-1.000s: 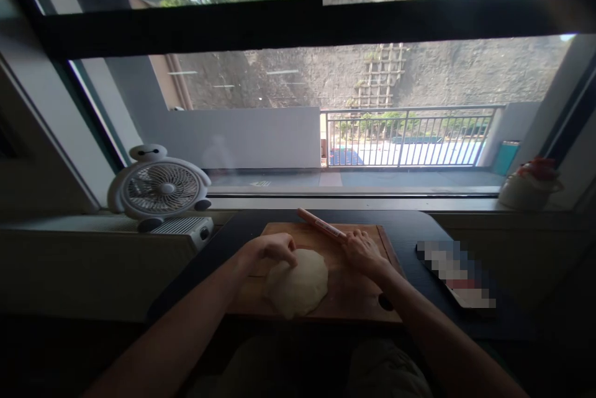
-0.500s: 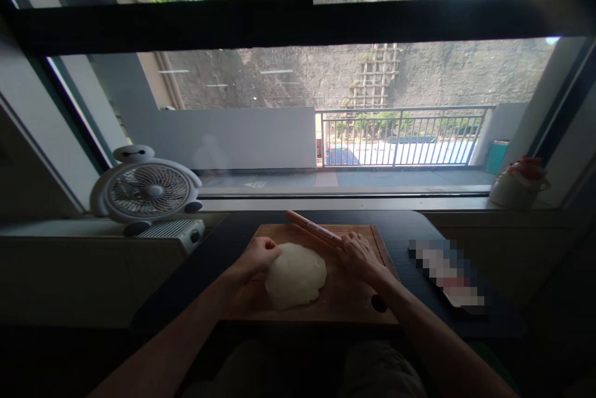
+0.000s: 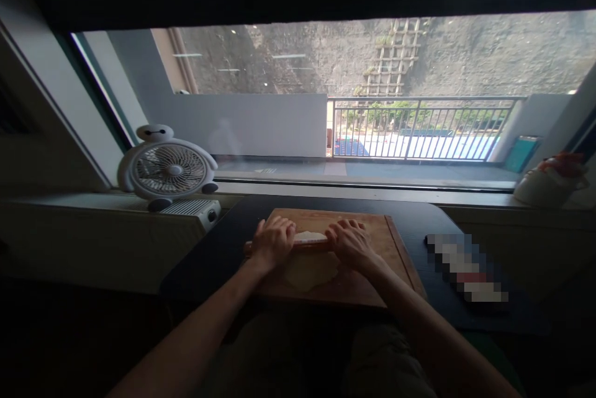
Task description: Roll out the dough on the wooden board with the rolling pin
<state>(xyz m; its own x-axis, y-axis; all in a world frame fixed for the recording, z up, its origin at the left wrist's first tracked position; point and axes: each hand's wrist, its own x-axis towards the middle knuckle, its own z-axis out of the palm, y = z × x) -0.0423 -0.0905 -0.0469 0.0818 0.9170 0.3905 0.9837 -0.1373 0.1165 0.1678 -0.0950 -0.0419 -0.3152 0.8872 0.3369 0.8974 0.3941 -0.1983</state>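
A wooden rolling pin (image 3: 311, 245) lies crosswise over a flat, pale round of dough (image 3: 310, 271). My left hand (image 3: 274, 240) is closed over the pin's left part, with the pin's end sticking out past it. Over the right part my right hand (image 3: 350, 241) is closed, its fingers curled on top and hiding that end. Under the dough is a wooden cutting board (image 3: 377, 289). A strip of dough shows beyond the pin, and the larger part lies on my side of it.
The board rests on a dark table (image 3: 216, 239). A blurred-out flat object (image 3: 468, 271) lies on the table at the right. A white fan (image 3: 172, 168) stands at the left, and a pale pot (image 3: 552, 180) sits on the right of the window sill.
My left hand has let go of the dough's edge and taken the rolling pin's left part. The pin has swung from slanting behind the dough to lying across it. The view has tilted down.
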